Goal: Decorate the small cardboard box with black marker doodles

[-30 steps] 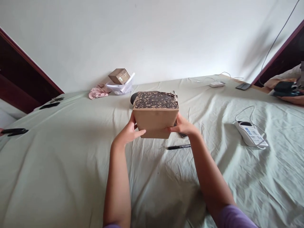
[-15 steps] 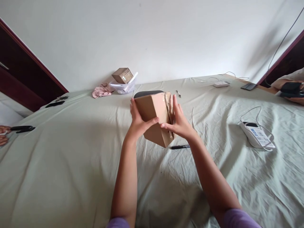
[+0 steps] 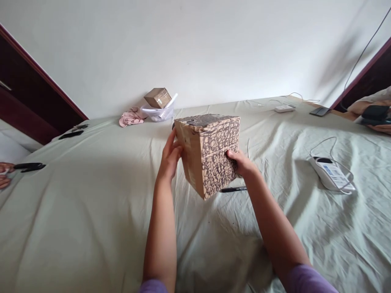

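Note:
A brown cardboard box [image 3: 218, 156] is held up in front of me, its right face and top covered in black scribbled loops. Clear tape runs down its plainer left face. My left hand [image 3: 171, 156] presses against that left side, thumb and fingers on the cardboard. At the right edge my right hand [image 3: 241, 162] grips the box, thumb on the scribbled face and the other fingers hidden behind. Below the box a black marker [image 3: 233, 189] lies on the sheet, partly covered by the box and my right hand.
A pale green sheet [image 3: 100, 195] covers the surface. By the wall are a plastic basket [image 3: 159, 114], a smaller carton [image 3: 158, 97] and a pink cloth [image 3: 132, 117]. On the right lies a white device with a cable [image 3: 332, 175]. Another person's hand [image 3: 4, 175] shows at far left.
The box has been turned in my hands, so scribbled faces now show where plain cardboard faced me. My right hand has shifted slightly right, and my left hand's grip has changed.

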The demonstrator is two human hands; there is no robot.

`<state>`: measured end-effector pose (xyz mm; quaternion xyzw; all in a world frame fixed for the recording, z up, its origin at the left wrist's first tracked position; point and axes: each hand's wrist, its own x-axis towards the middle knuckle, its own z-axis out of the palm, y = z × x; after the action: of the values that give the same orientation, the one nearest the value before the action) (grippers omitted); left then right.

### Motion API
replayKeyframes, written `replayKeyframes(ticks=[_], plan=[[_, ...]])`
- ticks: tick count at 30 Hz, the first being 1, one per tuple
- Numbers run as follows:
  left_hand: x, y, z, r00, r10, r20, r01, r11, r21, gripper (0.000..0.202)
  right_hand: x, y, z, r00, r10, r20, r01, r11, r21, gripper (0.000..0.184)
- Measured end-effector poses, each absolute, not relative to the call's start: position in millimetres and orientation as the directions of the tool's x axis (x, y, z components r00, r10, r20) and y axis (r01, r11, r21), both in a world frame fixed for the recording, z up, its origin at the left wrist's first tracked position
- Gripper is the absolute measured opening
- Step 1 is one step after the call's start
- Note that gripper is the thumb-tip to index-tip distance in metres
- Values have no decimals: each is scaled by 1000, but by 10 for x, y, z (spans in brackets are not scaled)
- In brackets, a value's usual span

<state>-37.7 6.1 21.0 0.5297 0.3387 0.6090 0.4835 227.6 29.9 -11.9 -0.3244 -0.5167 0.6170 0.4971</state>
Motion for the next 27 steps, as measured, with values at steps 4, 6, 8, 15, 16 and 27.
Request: replayKeyframes(ticks=[4,6,8,15,16,27], plan=[[-467,84,260,270,883,385,-26,-393,919,138,2404,335,-38,-271,918,288,-189,242,-952,98],[-455,51,242,317,876,364,87,-409,908,158,2473,349,18,-311,893,327,-127,302,-945,100],[-408,26,217,290,880,376,217,-443,870,156,2530,356,68,-335,877,345,-61,345,-937,100],[-352,93,165,211,880,425,104,-452,886,140,2617,283,152,-380,875,299,7,326,-945,83],[-353,115,154,184,911,370,54,-385,921,131,2618,272,146,-399,874,279,-11,300,-954,79],[-126,327,-48,-30,995,-94,-56,92,994,107,2449,312,92,-229,940,254,300,316,-900,113]])
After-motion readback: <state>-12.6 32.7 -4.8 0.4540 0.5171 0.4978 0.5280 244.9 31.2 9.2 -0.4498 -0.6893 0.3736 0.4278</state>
